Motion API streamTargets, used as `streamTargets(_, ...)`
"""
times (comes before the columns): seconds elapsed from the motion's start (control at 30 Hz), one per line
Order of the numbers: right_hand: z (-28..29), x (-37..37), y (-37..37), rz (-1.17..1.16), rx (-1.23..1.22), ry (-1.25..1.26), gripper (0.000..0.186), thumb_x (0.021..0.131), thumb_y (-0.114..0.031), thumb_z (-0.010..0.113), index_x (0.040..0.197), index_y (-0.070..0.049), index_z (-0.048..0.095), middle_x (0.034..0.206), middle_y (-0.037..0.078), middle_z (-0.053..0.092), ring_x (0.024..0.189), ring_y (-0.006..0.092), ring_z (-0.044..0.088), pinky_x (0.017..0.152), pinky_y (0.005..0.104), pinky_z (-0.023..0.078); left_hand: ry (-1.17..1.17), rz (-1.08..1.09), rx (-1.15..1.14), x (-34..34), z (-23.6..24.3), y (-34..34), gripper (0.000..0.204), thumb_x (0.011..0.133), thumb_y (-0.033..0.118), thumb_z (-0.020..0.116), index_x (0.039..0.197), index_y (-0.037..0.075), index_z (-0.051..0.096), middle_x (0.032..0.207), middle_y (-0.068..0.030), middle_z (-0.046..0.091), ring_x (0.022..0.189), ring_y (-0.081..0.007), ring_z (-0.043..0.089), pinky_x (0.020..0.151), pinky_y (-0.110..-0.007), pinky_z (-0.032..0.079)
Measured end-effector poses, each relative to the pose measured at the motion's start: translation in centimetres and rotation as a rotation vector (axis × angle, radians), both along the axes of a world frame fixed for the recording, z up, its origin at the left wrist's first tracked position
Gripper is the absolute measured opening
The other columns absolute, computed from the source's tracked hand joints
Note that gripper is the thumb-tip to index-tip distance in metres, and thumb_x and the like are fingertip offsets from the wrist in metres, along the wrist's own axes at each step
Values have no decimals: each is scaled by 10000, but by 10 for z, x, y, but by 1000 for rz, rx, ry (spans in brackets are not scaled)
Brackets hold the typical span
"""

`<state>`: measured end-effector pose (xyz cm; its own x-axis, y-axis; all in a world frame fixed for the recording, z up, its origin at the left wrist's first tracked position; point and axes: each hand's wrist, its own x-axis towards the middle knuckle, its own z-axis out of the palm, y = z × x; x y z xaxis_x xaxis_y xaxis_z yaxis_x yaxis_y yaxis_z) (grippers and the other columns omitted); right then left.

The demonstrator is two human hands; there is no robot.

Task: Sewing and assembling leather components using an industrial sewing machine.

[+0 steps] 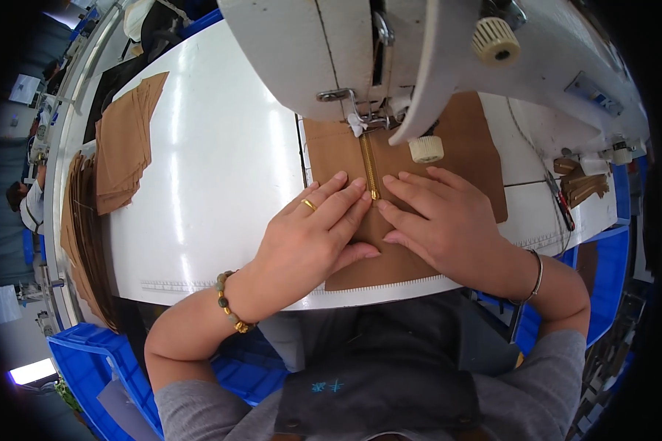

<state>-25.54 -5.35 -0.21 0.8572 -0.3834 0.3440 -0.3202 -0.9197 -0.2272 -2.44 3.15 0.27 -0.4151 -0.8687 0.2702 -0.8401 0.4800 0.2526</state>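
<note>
A brown fabric panel lies flat beneath the needle area of a white sewing machine. Down its middle runs a gold-toothed zipper, its pull close to my fingertips. My left hand rests on the panel left of the zipper, fingers stretched out. On the other side my right hand presses the panel with spread fingers. Both hands lie flat and grip nothing. The machine head hides the far end of the zipper.
Stacked brown pieces sit at the table's left, with more hanging over the edge. Red-handled snips and small brown scraps lie at right. Blue crates stand below the white table. Another person is far left.
</note>
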Motion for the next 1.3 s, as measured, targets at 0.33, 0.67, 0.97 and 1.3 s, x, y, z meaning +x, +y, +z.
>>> streamTargets(0.33,2,10,-22,-40,-18,60,418,815,-302,822,1160,-79,743,1173,91,723,1193,258,661,1076,496,488,-1,44,-57,9,-6,-28,619,802,388,840,1265,-6,719,1330,-113,690,1287,-301,651,1025,-385,566)
streamTargets(0.67,-11,15,-38,-43,-45,-22,434,868,-356,787,1230,-121,742,1145,88,728,1173,302,651,1137,528,444,27,92,-92,15,-9,-40,514,877,373,777,1222,-5,735,1249,-109,693,1239,-293,669,1043,-389,544)
streamTargets(0.97,-9,13,-39,-25,-9,8,492,893,-375,765,1309,-114,723,1250,105,721,1162,314,642,1160,532,416,17,75,-136,14,-13,-37,488,875,369,772,1227,32,744,1179,-78,695,1123,-271,694,1026,-391,545)
streamTargets(1.3,2,13,-58,-102,951,-376,364,960,-280,754,1249,-60,750,1191,128,758,1127,254,688,1147,447,435,-31,83,-148,13,-10,-36,569,839,426,778,1265,53,725,1173,-65,685,1105,-278,701,1033,-420,548)
